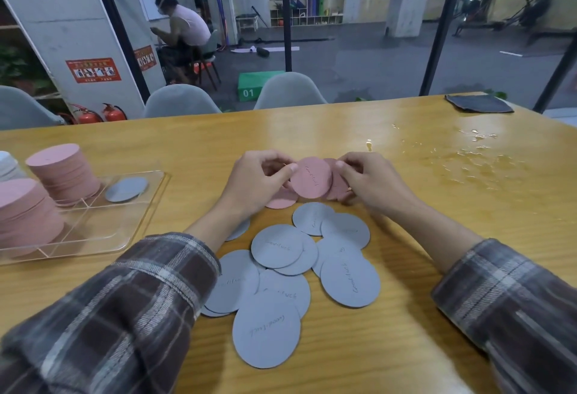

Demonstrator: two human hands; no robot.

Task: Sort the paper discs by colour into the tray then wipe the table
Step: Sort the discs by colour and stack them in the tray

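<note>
- Fingertips of left hand (259, 179) pinching left edge of pink disc (313, 177), thumb on top face, raised off table.
- Right hand (371, 187) fingers curled, pinching right side of same small fan of pink discs; more pink edges peeking out behind front disc, exact count not readable.
- Loose pink disc (282, 200) flat on table just under left fingers.
- Grey discs (312, 268) scattered and overlapping on near side of both hands, between the forearms; handwriting on several.
- Handling guess: thin, light, fairly stiff card; likely to slide on each other and on smooth wood, hard to lift flat. Best taken at rim, thumb over, finger under, or slid off a neighbour's edge first.
- Clear tray (146, 206) well out to left of left hand; tall pink stacks (62, 171) in far compartments, single grey disc in tray (126, 189) in its right-hand compartment, touching pink stack or not: cannot tell.
- Pink nearly sorted, grey barely started, by look of it.
- Water spill (468, 156) out beyond right hand, apart from discs; dark cloth (479, 103) at far right corner, untouched. Risk: paper reaching wet patch would soak.
- Plaid sleeves (125, 315) on both arms.
</note>
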